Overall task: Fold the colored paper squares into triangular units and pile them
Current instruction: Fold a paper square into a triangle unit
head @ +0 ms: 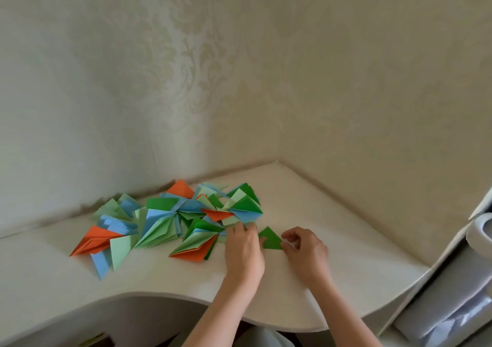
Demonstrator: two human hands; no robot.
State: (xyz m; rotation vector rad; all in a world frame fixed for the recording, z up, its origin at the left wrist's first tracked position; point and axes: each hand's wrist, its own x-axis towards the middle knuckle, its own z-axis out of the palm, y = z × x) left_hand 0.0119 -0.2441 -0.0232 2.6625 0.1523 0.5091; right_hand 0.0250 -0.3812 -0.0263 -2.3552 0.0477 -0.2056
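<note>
The left hand (246,242) is pressing flat on a dark green triangle (270,238) lying on the counter (332,280); the right hand (306,250) is pinching its right corner; the folded pile (170,221) is sitting just left; the paper looks light, thin and easily creased, so it is best held by its edges.

I am looking down into a corner where two walls (239,53) meet, both covered in pale cream wallpaper with a faint damask pattern. A white desk (346,213) fills that corner, its back edges running tight along both walls and its front edge cut in a smooth inward curve. Soft, even light falls across everything, with a slight shadow along the left wall's base. At the far right I see a white, rounded fixture (479,234), perhaps part of a cabinet; I cannot tell.
</note>
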